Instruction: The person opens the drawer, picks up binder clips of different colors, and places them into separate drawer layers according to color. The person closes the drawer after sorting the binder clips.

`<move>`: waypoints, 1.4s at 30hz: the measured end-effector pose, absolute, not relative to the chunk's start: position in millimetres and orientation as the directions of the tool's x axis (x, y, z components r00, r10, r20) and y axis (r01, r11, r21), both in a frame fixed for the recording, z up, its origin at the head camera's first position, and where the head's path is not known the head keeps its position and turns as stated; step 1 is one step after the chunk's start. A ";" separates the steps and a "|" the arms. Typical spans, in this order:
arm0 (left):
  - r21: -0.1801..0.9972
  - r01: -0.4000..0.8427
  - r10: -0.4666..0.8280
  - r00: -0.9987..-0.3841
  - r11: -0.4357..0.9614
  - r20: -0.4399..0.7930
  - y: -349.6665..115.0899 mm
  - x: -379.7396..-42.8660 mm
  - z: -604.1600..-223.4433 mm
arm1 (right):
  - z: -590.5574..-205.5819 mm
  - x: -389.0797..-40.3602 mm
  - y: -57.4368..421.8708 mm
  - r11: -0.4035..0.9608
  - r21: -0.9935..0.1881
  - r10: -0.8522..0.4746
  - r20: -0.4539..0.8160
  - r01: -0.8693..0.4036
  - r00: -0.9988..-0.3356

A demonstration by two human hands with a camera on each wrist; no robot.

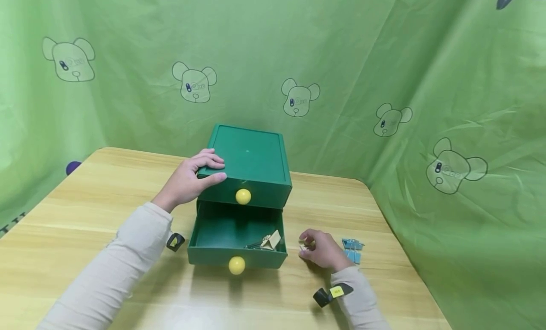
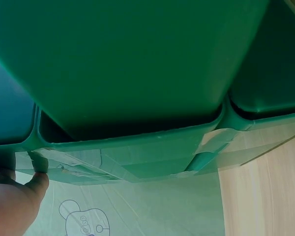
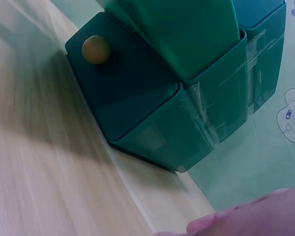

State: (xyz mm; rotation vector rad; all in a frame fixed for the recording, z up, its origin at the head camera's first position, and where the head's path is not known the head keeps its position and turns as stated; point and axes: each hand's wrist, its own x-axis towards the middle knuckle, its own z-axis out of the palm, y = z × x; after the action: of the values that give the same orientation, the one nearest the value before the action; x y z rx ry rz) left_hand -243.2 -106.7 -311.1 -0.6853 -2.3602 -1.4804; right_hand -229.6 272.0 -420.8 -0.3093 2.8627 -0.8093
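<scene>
A green drawer cabinet [image 1: 249, 152] with yellow ball knobs stands on the table, its middle drawer [image 1: 213, 256] pulled out. Cream binder clips [image 1: 270, 241] lie in that drawer's right front corner. My left hand [image 1: 187, 180] rests on the cabinet's top left front corner, fingers and thumb laid over the top. Right of the drawer, my right hand [image 1: 324, 249] pinches a cream binder clip [image 1: 304, 246] at the table surface, partly hidden by the fingers. In the right wrist view only part of the right hand [image 3: 265, 216] shows, at the bottom edge.
Blue binder clips [image 1: 352, 252] lie on the wooden table [image 1: 337, 206] just right of my right hand. A green curtain [image 1: 256, 45] with bear-head prints hangs behind and along the right side. The drawer juts out towards me between both arms.
</scene>
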 end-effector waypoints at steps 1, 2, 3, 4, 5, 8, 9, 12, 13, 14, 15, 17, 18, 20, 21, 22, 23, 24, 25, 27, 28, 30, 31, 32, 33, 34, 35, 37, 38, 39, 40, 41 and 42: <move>0.768 0.525 0.247 -0.851 0.365 0.464 -106.7 -243.3 -311.1 | -420.8 -229.7 271.9 0.835 -0.526 -0.241 -0.084 -0.162 -0.967; 0.767 0.527 0.247 -0.850 0.366 0.466 -106.7 -243.3 -311.0 | -421.2 -230.1 271.8 0.837 -0.520 -0.245 -0.081 -0.169 -0.966; 0.767 0.528 0.247 -0.849 0.365 0.466 -106.7 -243.2 -310.9 | -421.5 -230.3 271.8 0.839 -0.515 -0.250 -0.079 -0.176 -0.965; 0.766 0.528 0.247 -0.849 0.366 0.467 -106.7 -243.1 -310.8 | -421.7 -230.4 271.8 0.842 -0.508 -0.255 -0.076 -0.183 -0.964; 0.766 0.529 0.247 -0.849 0.366 0.468 -106.7 -242.9 -310.6 | -422.2 -230.6 272.0 0.845 -0.500 -0.260 -0.072 -0.191 -0.963; 0.764 0.530 0.249 -0.848 0.366 0.469 -106.2 -242.3 -310.0 | -422.2 -230.4 272.5 0.854 -0.474 -0.277 -0.063 -0.216 -0.959; 0.764 0.531 0.249 -0.847 0.367 0.469 -106.0 -242.1 -309.7 | -422.4 -230.4 272.5 0.857 -0.465 -0.281 -0.061 -0.222 -0.958; 0.765 0.530 0.250 -0.848 0.365 0.468 -105.4 -241.8 -308.9 | -421.3 -230.1 272.2 0.864 -0.448 -0.290 -0.067 -0.231 -0.955; 0.766 0.530 0.250 -0.848 0.364 0.468 -105.3 -241.8 -308.7 | -421.0 -230.1 271.7 0.866 -0.445 -0.290 -0.072 -0.229 -0.954; 0.767 0.529 0.249 -0.848 0.364 0.467 -105.2 -241.8 -308.5 | -420.5 -230.0 271.1 0.867 -0.443 -0.289 -0.078 -0.227 -0.954; 0.767 0.529 0.249 -0.848 0.364 0.467 -105.2 -241.8 -308.4 | -420.1 -230.1 270.6 0.870 -0.439 -0.288 -0.082 -0.225 -0.954; 0.767 0.529 0.249 -0.848 0.362 0.468 -105.2 -241.9 -308.4 | -419.2 -229.9 270.1 0.874 -0.429 -0.290 -0.081 -0.229 -0.954; 0.766 0.530 0.249 -0.847 0.362 0.469 -105.2 -242.0 -308.5 | -419.0 -229.9 269.7 0.875 -0.426 -0.288 -0.080 -0.229 -0.954; 0.766 0.531 0.250 -0.847 0.362 0.469 -105.3 -242.2 -308.6 | -418.3 -229.8 269.7 0.878 -0.416 -0.289 -0.070 -0.235 -0.955; 0.766 0.532 0.250 -0.847 0.361 0.470 -105.3 -242.3 -308.7 | -418.3 -229.9 269.7 0.879 -0.412 -0.290 -0.061 -0.241 -0.955; 0.766 0.531 0.250 -0.847 0.361 0.470 -105.3 -242.4 -308.8 | -418.4 -229.8 269.8 0.879 -0.409 -0.291 -0.054 -0.245 -0.955; 0.767 0.531 0.250 -0.847 0.361 0.469 -105.3 -242.5 -308.8 | -418.5 -229.8 269.9 0.879 -0.407 -0.293 -0.047 -0.250 -0.955; 0.767 0.531 0.250 -0.847 0.362 0.469 -105.3 -242.6 -308.9 | -418.2 -229.6 269.7 0.878 -0.409 -0.291 -0.044 -0.248 -0.956; 0.767 0.530 0.250 -0.848 0.362 0.468 -105.4 -242.7 -308.9 | -417.7 -229.3 269.5 0.876 -0.410 -0.293 -0.037 -0.253 -0.956; 0.767 0.529 0.250 -0.848 0.364 0.467 -105.5 -242.9 -309.0 | -416.3 -229.0 268.7 0.868 -0.422 -0.294 -0.015 -0.261 -0.956; 0.766 0.529 0.251 -0.848 0.365 0.466 -105.6 -243.0 -309.1 | -415.4 -229.0 268.3 0.863 -0.428 -0.296 0.001 -0.268 -0.955; 0.766 0.529 0.252 -0.848 0.365 0.465 -105.8 -243.1 -309.1 | -411.6 -228.3 267.0 0.850 -0.450 -0.290 0.032 -0.273 -0.956; 0.767 0.528 0.253 -0.849 0.365 0.464 -106.0 -243.0 -309.2 | -409.2 -227.8 266.1 0.841 -0.465 -0.286 0.048 -0.275 -0.957; 0.767 0.527 0.253 -0.850 0.365 0.463 -106.2 -243.0 -309.3 | -406.6 -227.3 265.1 0.832 -0.481 -0.283 0.061 -0.277 -0.957; 0.768 0.525 0.252 -0.851 0.366 0.461 -106.4 -242.9 -309.3 | -403.8 -226.6 264.1 0.822 -0.497 -0.281 0.075 -0.280 -0.957; 0.768 0.524 0.252 -0.851 0.367 0.460 -106.5 -242.8 -309.4 | -400.7 -225.5 263.0 0.809 -0.515 -0.280 0.086 -0.283 -0.956; 0.768 0.524 0.252 -0.851 0.368 0.460 -106.6 -242.7 -309.4 | -397.5 -224.3 261.8 0.797 -0.532 -0.279 0.097 -0.287 -0.955; 0.768 0.524 0.252 -0.852 0.369 0.460 -107.0 -242.8 -309.7 | -392.0 -222.3 259.6 0.773 -0.555 -0.288 0.125 -0.308 -0.949; 0.767 0.524 0.251 -0.852 0.371 0.460 -107.1 -242.9 -309.7 | -389.6 -221.4 258.6 0.762 -0.563 -0.294 0.142 -0.321 -0.945; 0.766 0.524 0.251 -0.852 0.372 0.460 -107.1 -242.9 -309.8 | -387.1 -220.4 257.6 0.751 -0.569 -0.301 0.159 -0.336 -0.940; 0.766 0.525 0.252 -0.851 0.371 0.461 -107.1 -243.1 -309.8 | -384.6 -219.4 256.6 0.741 -0.572 -0.308 0.175 -0.350 -0.935; 0.765 0.525 0.252 -0.851 0.372 0.461 -107.1 -243.2 -309.8 | -382.3 -218.4 255.6 0.734 -0.575 -0.311 0.188 -0.361 -0.931; 0.765 0.525 0.252 -0.851 0.373 0.461 -107.1 -243.3 -309.8 | -379.8 -217.4 254.5 0.724 -0.580 -0.316 0.202 -0.373 -0.927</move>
State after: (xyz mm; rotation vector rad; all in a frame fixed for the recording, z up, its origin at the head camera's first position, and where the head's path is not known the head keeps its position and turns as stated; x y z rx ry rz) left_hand -243.3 -107.1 -309.8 -0.6882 -2.3691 -1.4698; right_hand -217.4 254.5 -379.8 -0.6011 2.9984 -1.0398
